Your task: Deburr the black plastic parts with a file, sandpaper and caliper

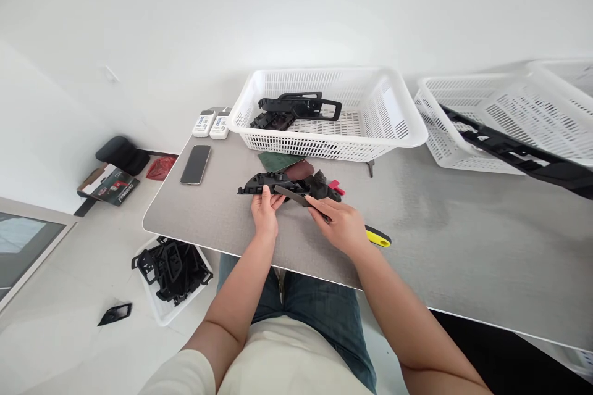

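My left hand (265, 213) grips the end of a black moulded plastic trim part (262, 183) just above the grey tabletop (217, 210). My right hand (337, 226) holds a flat file (291, 195) with a yellow and black handle (378, 236), its dark blade lying across the part. Beyond the part are a green sheet of abrasive paper (277, 160), a brown sheet (301, 170), a crumpled black cloth (320, 186) and a small red piece (336, 187). The crumpled cloth hides the far end of the part.
A white slotted basket (324, 148) holds black plastic parts (296, 110). A phone (195, 165) and two white boxes (212, 125) lie at the table's left end. Another basket (445, 136) stands right. Below left, a white crate (171, 278) holds black parts, with one part (115, 315) on the floor.
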A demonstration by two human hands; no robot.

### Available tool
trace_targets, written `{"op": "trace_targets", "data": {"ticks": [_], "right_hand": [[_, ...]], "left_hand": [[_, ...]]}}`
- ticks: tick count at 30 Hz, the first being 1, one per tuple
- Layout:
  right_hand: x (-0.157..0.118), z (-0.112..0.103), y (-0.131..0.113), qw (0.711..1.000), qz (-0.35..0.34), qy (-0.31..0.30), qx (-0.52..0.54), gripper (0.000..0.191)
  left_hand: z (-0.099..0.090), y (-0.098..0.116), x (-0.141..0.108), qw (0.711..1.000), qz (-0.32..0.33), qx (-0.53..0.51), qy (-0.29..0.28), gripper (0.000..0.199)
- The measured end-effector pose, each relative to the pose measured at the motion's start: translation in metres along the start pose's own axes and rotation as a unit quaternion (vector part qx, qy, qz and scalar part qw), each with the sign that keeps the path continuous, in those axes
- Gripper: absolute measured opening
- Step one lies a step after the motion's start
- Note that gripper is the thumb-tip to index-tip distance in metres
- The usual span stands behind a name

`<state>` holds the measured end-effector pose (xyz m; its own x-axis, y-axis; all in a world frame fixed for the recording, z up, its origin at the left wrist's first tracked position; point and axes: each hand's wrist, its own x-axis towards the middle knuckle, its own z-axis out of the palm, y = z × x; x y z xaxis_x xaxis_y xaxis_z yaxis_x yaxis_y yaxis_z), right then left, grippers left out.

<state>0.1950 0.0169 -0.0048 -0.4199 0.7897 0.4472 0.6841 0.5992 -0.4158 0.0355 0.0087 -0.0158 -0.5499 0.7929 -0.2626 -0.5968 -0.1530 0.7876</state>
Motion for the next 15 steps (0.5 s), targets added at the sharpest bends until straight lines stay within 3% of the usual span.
{"op": "trace_targets", "data": {"ticks": [3,8,15], "right_hand": [[-0.0004,0.0002,0.0011,0.999,0.02,0.026,0.022,0.035],[-0.0003,0.0009,-0.0012,0.998,-0.005,-0.022,0.058,0.035],[0.0014,0.0013,0.0034,0.985,0.099,0.033,0.14,0.034]], "left_hand": [[-0.0001,0.0007,0.0004,1.0,-0.005,-0.01,0.003,0.04],[-0.0003,0.0019,0.0007,1.0,-0.024,-0.015,-0.012,0.04],[0.0013,0.0061,0.0022,0.997,-0.068,-0.032,-0.004,0.031]]}}
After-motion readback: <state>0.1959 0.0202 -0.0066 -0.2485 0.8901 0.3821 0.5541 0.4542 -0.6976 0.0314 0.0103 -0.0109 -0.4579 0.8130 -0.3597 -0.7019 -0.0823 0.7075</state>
